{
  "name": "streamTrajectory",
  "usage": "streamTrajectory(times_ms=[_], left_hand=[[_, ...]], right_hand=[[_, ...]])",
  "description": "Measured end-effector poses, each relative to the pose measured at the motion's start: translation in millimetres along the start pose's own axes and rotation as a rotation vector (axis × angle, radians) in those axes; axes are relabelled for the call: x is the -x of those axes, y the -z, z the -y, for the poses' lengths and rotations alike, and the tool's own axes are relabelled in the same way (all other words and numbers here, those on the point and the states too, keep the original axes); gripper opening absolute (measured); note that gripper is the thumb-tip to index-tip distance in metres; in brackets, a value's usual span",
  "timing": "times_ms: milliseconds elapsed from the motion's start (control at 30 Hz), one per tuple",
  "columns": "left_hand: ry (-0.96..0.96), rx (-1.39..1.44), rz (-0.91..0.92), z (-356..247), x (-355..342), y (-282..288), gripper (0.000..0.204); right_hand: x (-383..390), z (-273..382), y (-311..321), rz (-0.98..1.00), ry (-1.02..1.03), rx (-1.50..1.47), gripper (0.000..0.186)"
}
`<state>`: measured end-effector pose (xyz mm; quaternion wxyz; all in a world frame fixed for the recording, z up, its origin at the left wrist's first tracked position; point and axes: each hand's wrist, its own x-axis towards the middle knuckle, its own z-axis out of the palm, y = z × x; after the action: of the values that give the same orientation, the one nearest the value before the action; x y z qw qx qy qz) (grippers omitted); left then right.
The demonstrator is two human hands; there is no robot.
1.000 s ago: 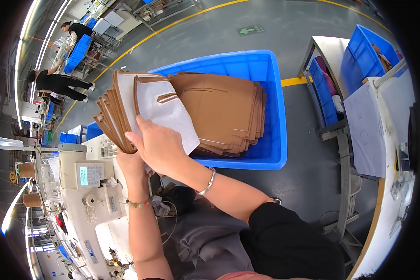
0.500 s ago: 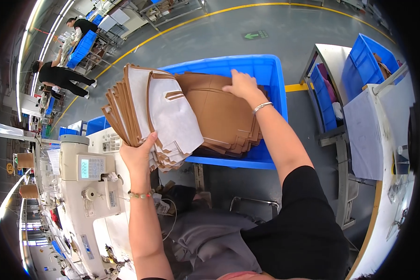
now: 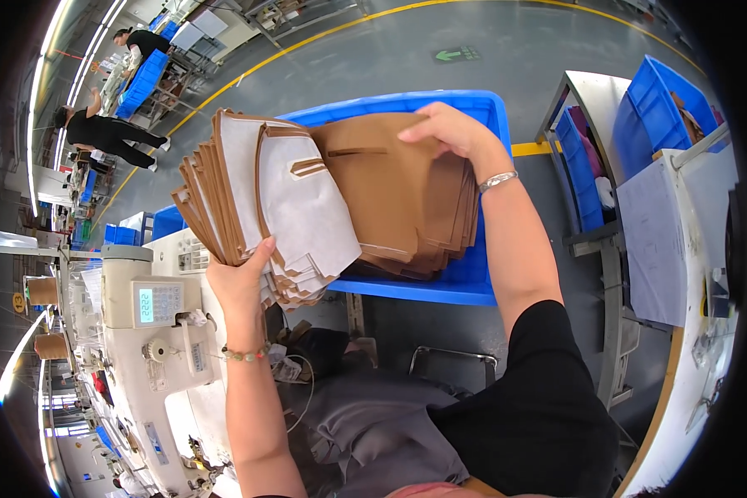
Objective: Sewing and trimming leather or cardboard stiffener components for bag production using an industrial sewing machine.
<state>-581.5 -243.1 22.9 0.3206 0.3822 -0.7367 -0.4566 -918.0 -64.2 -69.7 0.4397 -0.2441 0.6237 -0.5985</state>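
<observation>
My left hand (image 3: 239, 286) is closed on the near left edge of a thick stack of brown fabric pieces (image 3: 295, 199) with white backing, its thumb on top. The stack is tilted and fanned along its left side. The top piece shows a short brown-edged slot. To its right, a pile of brown fabric pieces lies in a blue plastic bin (image 3: 440, 292). My right hand (image 3: 465, 139) pinches the far right edge of the top brown fabric piece (image 3: 382, 187), which bows upward and has a dark slit near its far edge. Some right fingertips are hidden by the fabric.
A white sewing machine (image 3: 129, 290) with a lit display stands close on my left. At the right are a work table (image 3: 593, 91) and another blue bin (image 3: 656, 104). Two people (image 3: 112, 133) work at the far left. A metal-framed stool (image 3: 452, 353) stands below the bin.
My right hand has moved slightly right and has taken hold of the top brown piece, whose far edge has lifted and shows a slit. My left hand keeps its hold on the stack.
</observation>
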Motion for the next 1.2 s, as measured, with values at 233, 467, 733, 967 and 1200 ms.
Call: streamTrajectory(times_ms=[233,467,733,967,1200], left_hand=[[0.015,-0.042,0.012,-3,-1,-4,0.050],[-0.150,-0.146,0.023,-10,5,-18,0.055],[-1.115,-1.040,-0.045,-32,46,-31,0.063],[-0.925,-1.273,0.353,-10,32,-52,0.058],[-0.894,-1.387,0.455,-13,33,-53,0.070]], right_hand=[[-3,19,-75,0.198,0.194,-0.523,0.037],[18,3,-164,0.355,0.392,-0.418,0.059],[39,-16,-202,0.204,0.741,-0.066,0.058],[-14,-17,-114,0.097,0.515,-0.003,0.033],[-21,-35,-24,-0.385,-0.212,1.035,0.043]])
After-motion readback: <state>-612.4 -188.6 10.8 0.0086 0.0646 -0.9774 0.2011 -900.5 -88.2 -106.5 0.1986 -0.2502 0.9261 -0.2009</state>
